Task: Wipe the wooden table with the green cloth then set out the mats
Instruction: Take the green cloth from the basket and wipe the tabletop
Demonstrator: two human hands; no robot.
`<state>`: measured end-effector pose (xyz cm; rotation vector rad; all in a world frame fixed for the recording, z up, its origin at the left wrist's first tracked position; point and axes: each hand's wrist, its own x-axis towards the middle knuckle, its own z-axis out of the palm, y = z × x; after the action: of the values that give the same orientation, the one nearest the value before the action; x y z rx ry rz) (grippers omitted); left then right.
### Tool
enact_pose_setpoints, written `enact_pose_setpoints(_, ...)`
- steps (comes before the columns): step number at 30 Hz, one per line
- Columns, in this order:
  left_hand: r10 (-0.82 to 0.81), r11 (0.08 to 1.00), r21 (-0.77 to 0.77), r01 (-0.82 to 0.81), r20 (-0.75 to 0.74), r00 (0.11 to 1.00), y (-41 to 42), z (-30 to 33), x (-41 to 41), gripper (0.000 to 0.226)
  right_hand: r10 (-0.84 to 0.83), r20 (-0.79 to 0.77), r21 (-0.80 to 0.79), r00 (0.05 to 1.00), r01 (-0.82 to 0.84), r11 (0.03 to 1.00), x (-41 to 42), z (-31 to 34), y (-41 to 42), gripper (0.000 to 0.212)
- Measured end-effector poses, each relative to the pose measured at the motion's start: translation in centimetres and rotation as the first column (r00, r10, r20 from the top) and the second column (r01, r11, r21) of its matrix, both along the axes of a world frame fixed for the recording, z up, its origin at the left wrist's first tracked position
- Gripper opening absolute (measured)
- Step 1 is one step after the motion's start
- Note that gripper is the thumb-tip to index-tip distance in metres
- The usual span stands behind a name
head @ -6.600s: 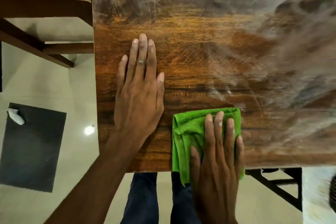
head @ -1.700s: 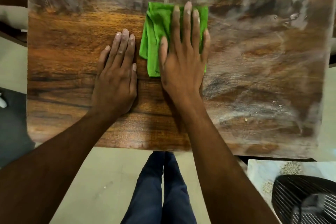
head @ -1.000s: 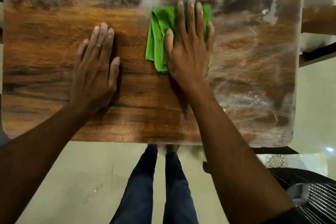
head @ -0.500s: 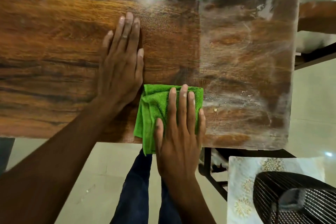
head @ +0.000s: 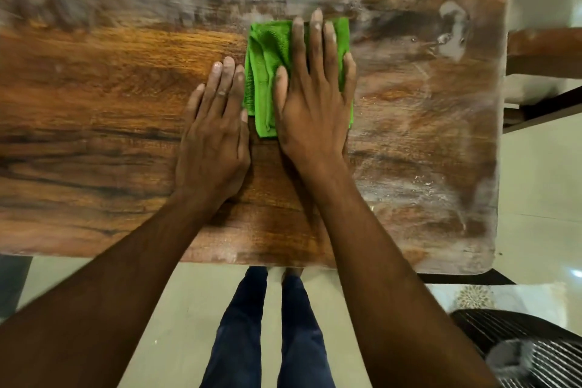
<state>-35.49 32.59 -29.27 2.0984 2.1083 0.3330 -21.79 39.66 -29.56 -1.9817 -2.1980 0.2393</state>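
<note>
The folded green cloth lies on the wooden table, a little right of its middle. My right hand presses flat on the cloth with straight fingers. Beside it, my left hand rests flat on the bare wood, its fingers touching the cloth's left edge. The wood left of the cloth looks dark and glossy. White dusty smears cover the far strip and the right part of the table. No mats lie on the table.
The table's right edge and near edge border a pale tiled floor. A wooden bench or chair stands to the right. A patterned mat and a black wire object sit at the lower right. My legs stand below.
My right hand has pushed the cloth from the near edge up toward the far side of the table. My left hand stays flat beside it.
</note>
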Motion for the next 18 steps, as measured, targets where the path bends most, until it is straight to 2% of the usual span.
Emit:
enact_pose_setpoints(5,-0.002,1.0,0.002,0.002,0.045,0.999,0.1,0.1,-0.2,0.061,0.018,-0.008,-0.117,1.0,-0.019,0.993,2.2,1.5,-9.0,0.064)
enact_pose_setpoints(11,-0.003,1.0,0.006,0.002,0.047,0.999,0.0,0.1,0.0,0.057,-0.032,0.008,-0.243,0.999,0.033,0.969,5.5,2.3,-18.8,0.068)
enact_pose_setpoints(14,0.002,1.0,0.011,-0.003,0.045,0.999,0.1,0.1,0.1,0.057,-0.042,0.018,-0.221,0.999,0.045,0.974,5.5,2.2,-17.5,0.067)
enact_pose_setpoints(18,-0.001,1.0,0.024,0.0,0.032,0.999,0.2,0.0,0.2,0.057,-0.036,0.026,-0.109,0.999,0.039,0.993,4.3,1.7,-9.7,0.064)
